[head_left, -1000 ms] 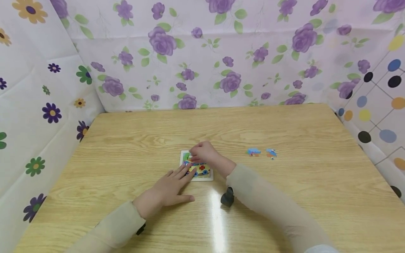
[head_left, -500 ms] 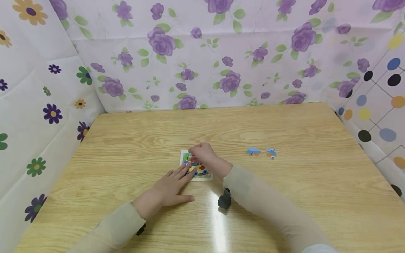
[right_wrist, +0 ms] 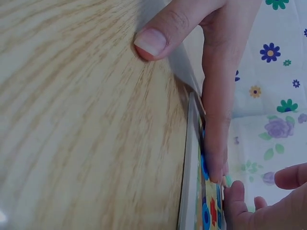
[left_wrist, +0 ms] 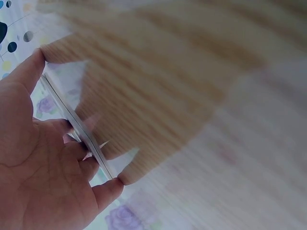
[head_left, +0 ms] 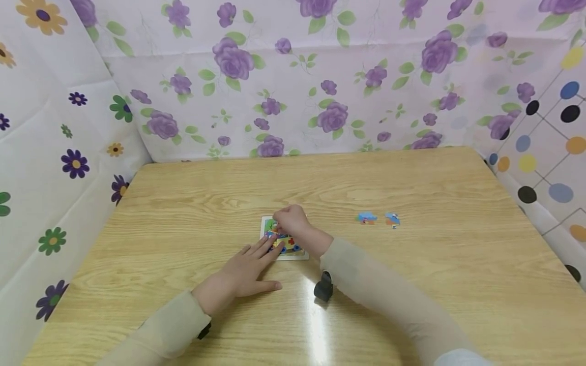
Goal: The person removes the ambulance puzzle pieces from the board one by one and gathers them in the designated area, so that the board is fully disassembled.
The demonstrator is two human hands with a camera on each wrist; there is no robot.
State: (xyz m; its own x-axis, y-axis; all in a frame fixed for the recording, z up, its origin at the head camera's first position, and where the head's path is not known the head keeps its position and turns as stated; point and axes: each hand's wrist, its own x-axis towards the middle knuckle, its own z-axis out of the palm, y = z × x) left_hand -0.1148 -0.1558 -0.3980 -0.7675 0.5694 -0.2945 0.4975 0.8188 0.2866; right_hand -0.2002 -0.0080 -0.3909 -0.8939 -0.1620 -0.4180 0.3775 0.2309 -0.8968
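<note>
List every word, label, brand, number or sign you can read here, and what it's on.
Red cross sign: printed on the puzzle.
No words, labels, brands or numbers can be read.
Any print on the two loose pieces is too small to read.
The left hand and right hand hide part of the puzzle.

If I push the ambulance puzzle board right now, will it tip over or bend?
The ambulance puzzle board probably won't tip, because it lies flat on the table. It's likely stiff: its edge looks straight in the wrist views. It might not slide easily, since the left hand rests on it.
</note>
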